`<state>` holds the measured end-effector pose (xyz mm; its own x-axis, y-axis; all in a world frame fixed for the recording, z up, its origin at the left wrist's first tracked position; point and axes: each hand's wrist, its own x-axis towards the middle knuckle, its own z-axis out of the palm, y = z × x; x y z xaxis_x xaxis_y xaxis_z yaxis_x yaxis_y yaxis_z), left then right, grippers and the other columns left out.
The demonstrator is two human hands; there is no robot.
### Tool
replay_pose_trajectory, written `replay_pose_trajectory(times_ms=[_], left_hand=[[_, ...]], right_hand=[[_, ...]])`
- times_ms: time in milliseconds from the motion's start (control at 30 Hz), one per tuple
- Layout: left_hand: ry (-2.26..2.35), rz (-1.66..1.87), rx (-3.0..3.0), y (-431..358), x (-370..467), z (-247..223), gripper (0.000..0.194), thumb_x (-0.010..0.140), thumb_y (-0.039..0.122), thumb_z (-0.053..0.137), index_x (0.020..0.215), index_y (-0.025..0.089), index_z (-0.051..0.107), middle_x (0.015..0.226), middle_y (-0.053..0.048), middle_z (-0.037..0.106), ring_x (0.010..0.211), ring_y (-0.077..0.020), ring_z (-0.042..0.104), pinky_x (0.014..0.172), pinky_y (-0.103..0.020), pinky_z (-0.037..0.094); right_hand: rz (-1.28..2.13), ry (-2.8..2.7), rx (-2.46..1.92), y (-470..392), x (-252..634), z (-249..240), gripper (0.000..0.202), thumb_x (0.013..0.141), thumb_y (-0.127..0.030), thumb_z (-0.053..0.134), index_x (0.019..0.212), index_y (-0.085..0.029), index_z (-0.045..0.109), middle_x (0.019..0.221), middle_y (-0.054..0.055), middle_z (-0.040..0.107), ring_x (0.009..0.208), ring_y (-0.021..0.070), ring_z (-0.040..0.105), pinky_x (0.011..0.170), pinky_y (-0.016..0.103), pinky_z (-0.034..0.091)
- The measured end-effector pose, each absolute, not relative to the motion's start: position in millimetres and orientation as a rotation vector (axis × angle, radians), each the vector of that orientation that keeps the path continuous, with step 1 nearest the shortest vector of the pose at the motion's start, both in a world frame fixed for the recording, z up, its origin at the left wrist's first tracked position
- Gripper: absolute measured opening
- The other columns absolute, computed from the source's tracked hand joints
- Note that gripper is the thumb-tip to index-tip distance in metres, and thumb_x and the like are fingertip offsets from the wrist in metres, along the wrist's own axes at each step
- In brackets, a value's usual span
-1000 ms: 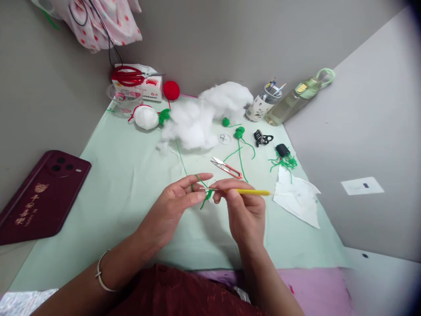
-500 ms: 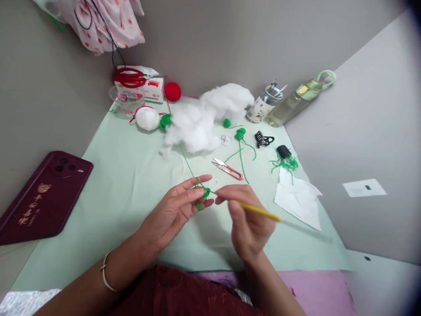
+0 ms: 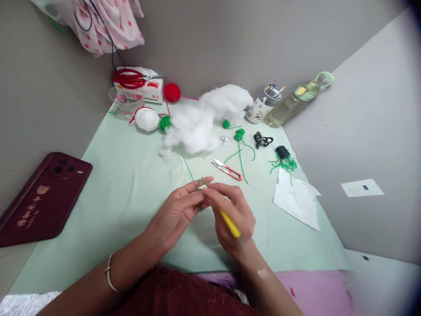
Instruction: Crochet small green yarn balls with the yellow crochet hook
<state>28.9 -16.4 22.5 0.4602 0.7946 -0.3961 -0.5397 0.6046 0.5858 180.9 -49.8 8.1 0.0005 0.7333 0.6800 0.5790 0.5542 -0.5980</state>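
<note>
Smartphone (image 3: 46, 197) with a dark red back lies at the left, its edge cut off by the frame. Dotted pink cloth (image 3: 113, 28) at upper left is cropped by the top edge. Below it, a clear plastic cup (image 3: 123, 109) covers part of a tissue box (image 3: 153, 91) crossed by red-handled scissors (image 3: 128, 79). White stuffing (image 3: 194, 127) partly hides a green yarn piece (image 3: 165, 123).

At centre, over the pale green counter (image 3: 131, 184), the left hand (image 3: 177, 208) has its grip pinching green crochet work (image 3: 201, 207), mostly covered by fingers, so its shape is unreadable. The right hand's (image 3: 233, 215) grip pinches a yellow-handled crochet hook (image 3: 230, 223), its handle end blurred; whether the tip sits in a stitch, I cannot tell.

Thread snips (image 3: 232, 171) lie just above the right hand. Farther right, pens (image 3: 271, 86) are half sunk in a jar (image 3: 259, 109), and a black object (image 3: 282, 152) hides part of some green yarn scraps (image 3: 288, 165).
</note>
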Motion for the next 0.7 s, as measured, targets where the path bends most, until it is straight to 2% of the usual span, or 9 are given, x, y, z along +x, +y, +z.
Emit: replay_pose_trajectory(times_ms=[133,267,367,467,500,533,567,600,700], left_hand=[[0.724,0.871,0.432,-10.8,26.0,16.8,0.026,0.087,0.029,0.081,0.111,0.023,0.084,0.099,-0.002,0.074,0.094,-0.0170,0.067,0.102,-0.034,0.050],[0.954,0.981,0.936,-18.9,20.1,24.1,0.031,0.090,0.028,0.077,0.121,0.030,0.080,0.097,0.000,0.076,0.100,-0.0203,0.068,0.110,-0.041,0.044],[1.013,1.219,1.575,-32.7,11.9,42.3,0.045,0.088,0.012,0.075,0.124,0.039,0.078,0.094,0.005,0.080,0.101,-0.0201,0.069,0.128,-0.050,0.023],[0.883,1.335,1.902,-41.6,6.6,55.4,0.067,0.082,0.006,0.077,0.135,0.049,0.070,0.086,0.010,0.079,0.099,-0.0204,0.068,0.133,-0.052,0.007],[0.887,1.304,1.838,-42.1,6.6,56.0,0.065,0.084,0.008,0.077,0.135,0.049,0.070,0.088,0.009,0.078,0.096,-0.0198,0.068,0.132,-0.050,0.013],[0.885,1.294,1.668,-41.3,7.5,54.6,0.059,0.088,0.011,0.076,0.136,0.046,0.071,0.091,0.007,0.077,0.093,-0.0187,0.067,0.126,-0.047,0.027],[0.909,1.180,1.437,-39.5,9.1,51.7,0.053,0.092,0.016,0.074,0.137,0.043,0.071,0.095,0.003,0.075,0.093,-0.0182,0.066,0.113,-0.041,0.042],[0.902,1.071,1.197,-36.9,11.0,48.0,0.050,0.094,0.021,0.073,0.140,0.040,0.069,0.095,0.001,0.072,0.092,-0.0181,0.065,0.099,-0.037,0.050],[0.810,0.896,0.791,-28.3,15.8,37.5,0.043,0.092,0.028,0.076,0.134,0.033,0.073,0.086,0.002,0.063,0.081,-0.0146,0.058,0.081,-0.029,0.049]], right_hand=[[0.637,-1.303,-1.084,-42.9,185.5,14.9,0.021,0.103,-0.018,0.060,0.105,-0.026,0.080,0.087,0.002,0.074,0.072,0.0153,0.067,0.070,0.033,0.059],[0.934,-1.206,-0.981,-44.2,182.9,20.4,0.016,0.102,-0.026,0.066,0.103,-0.027,0.082,0.095,0.005,0.077,0.079,0.0174,0.068,0.069,0.033,0.056],[0.990,-1.208,-0.871,-55.0,184.0,32.2,0.018,0.103,-0.026,0.066,0.106,-0.030,0.083,0.096,0.004,0.077,0.078,0.0163,0.067,0.069,0.032,0.057],[1.076,-1.243,-0.757,-62.9,188.3,45.4,0.018,0.104,-0.032,0.065,0.110,-0.033,0.082,0.088,0.002,0.076,0.068,0.0154,0.064,0.068,0.033,0.059],[1.089,-1.243,-0.753,-62.9,189.3,47.6,0.018,0.104,-0.032,0.065,0.110,-0.032,0.082,0.090,0.003,0.077,0.068,0.0151,0.065,0.068,0.033,0.059],[1.096,-1.226,-0.763,-61.5,189.7,48.1,0.018,0.104,-0.031,0.065,0.110,-0.031,0.082,0.094,0.003,0.078,0.069,0.0145,0.067,0.068,0.032,0.060],[1.099,-1.195,-0.782,-59.1,189.6,47.2,0.018,0.104,-0.030,0.064,0.109,-0.030,0.082,0.097,0.004,0.079,0.070,0.0137,0.068,0.068,0.031,0.060],[1.101,-1.161,-0.797,-56.3,189.1,45.1,0.018,0.104,-0.029,0.064,0.107,-0.029,0.082,0.099,0.004,0.079,0.071,0.0129,0.069,0.068,0.030,0.060],[1.123,-1.112,-0.824,-50.2,187.1,37.1,0.018,0.105,-0.028,0.062,0.104,-0.026,0.080,0.096,0.003,0.079,0.071,0.0123,0.071,0.067,0.028,0.061]])
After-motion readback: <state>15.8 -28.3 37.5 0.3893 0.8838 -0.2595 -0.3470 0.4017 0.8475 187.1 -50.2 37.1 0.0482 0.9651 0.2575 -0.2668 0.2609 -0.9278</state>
